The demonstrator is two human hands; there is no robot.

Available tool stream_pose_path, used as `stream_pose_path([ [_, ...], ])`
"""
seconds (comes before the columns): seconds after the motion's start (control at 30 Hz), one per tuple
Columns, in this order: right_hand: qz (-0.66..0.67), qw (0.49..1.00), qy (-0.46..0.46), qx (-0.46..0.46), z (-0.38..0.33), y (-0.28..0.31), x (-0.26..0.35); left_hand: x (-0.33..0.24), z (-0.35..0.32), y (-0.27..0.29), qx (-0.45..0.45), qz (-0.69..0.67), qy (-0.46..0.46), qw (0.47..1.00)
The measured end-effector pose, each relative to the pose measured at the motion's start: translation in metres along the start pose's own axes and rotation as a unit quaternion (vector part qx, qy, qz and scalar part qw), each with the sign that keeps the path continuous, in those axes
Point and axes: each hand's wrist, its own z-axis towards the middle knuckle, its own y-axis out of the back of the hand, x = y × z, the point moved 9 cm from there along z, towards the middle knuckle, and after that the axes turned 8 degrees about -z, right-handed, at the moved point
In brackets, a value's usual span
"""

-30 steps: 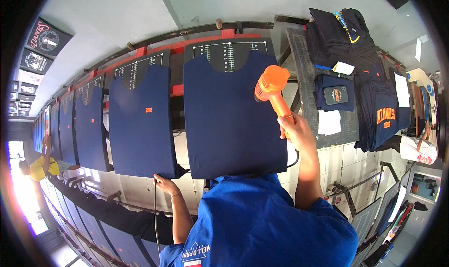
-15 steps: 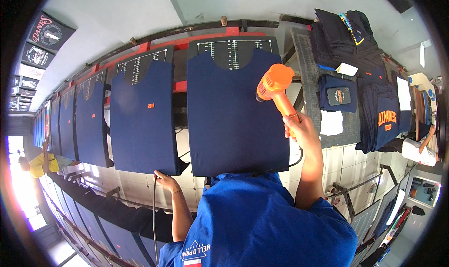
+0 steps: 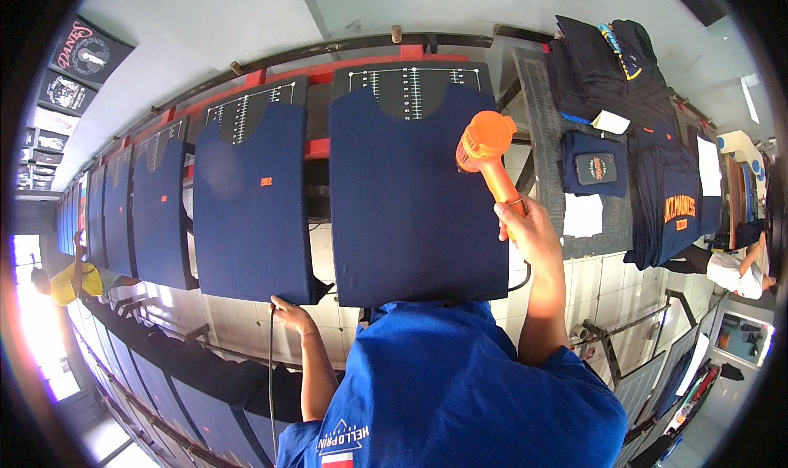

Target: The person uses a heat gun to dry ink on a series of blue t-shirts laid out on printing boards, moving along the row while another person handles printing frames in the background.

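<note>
My right hand (image 3: pixel 532 228) is wrapped around the handle of an orange heat gun (image 3: pixel 489 136), held over the right part of a navy T-shirt (image 3: pixel 410 214). That shirt is stretched flat over a dark board with white ruler marks (image 3: pixel 414 91) showing at its neck opening. Near the lower edge of another navy T-shirt (image 3: pixel 250 238), which bears a small orange print (image 3: pixel 266 182), my left hand (image 3: pixel 293 315) is closed on a black cable (image 3: pixel 272 369). The cable hangs down from the fingers. The heat gun's nozzle is partly hidden behind its body.
More boards with navy shirts (image 3: pixel 156 222) run off to the left on a red and black frame. At right, a dark table (image 3: pixel 538 140) bears folded shirts (image 3: pixel 665 181), a phone-like dark item (image 3: pixel 595 168) and white paper (image 3: pixel 583 214). One person (image 3: pixel 75 286) is far left, another (image 3: pixel 735 273) far right.
The heat gun has turned slightly, its nozzle end shifting a little to the right. My left hand stays on the cable. The people at both sides have shifted posture.
</note>
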Motion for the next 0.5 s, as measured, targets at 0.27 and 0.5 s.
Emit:
stream_pose_path([
  [0.27,0.004,1.0,-0.012,-0.016,-0.003,0.004,-0.001,0.0,-0.002,-0.001,0.007,-0.029,0.023,0.999],
  [0.5,0.042,0.999,-0.032,-0.013,-0.002,0.011,-0.01,-0.001,-0.004,-0.003,0.034,-0.047,0.038,0.998],
])
